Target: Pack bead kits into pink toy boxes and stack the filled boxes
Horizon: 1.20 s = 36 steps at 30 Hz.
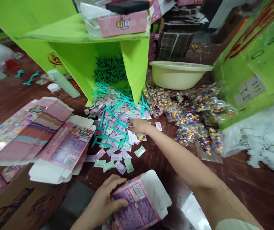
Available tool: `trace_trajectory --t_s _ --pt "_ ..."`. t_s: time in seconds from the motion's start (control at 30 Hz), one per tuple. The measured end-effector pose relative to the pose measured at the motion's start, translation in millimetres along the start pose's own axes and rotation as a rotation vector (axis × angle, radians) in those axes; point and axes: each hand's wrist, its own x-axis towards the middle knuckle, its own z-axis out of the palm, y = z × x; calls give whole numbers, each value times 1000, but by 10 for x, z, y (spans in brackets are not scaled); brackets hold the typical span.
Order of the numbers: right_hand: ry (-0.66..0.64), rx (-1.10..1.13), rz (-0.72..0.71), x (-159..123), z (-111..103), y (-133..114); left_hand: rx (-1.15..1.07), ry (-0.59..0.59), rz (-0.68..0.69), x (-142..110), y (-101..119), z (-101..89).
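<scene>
My left hand (105,199) grips a pink printed carton (139,204) at the near edge of the table, fingers curled over its side, its white end flap open. My right hand (139,125) reaches forward into a heap of small paper packets and teal plastic tweezers (114,123). Its fingers are bent down onto a small white card with a pixel pattern (137,137); whether they pinch it is hidden.
The heap spills from a lime-green box (84,60). Flat pink cartons (31,137) lie at left. Bags of coloured beads (194,118) and a cream basin (177,74) sit at right, beside another green box (254,60) and white lattice sheets (266,140).
</scene>
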Motion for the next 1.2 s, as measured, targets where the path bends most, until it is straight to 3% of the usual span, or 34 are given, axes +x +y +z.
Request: trace_trajectory --t_s 0.17,0.33,0.47,0.67,0.9,1.07,1.2 --pt "23 -33 13 -195 -163 255 -54 7 -15 -27 46 -111" --pt "-4 -100 112 -283 117 342 -81 75 -32 -21 61 -132" --pt "112 -91 116 -348 353 332 -127 154 -72 -24 61 -100" --pt "336 -19 64 -553 564 415 -380 335 -161 -41 45 -19" --pt "516 165 4 -1009 577 602 -489 438 -189 -41 146 100" --pt "852 682 -74 -1591 532 268 -554 362 -82 97 321 331" --pt "818 549 -88 -1917 631 -62 -639 230 -37 298 400 561"
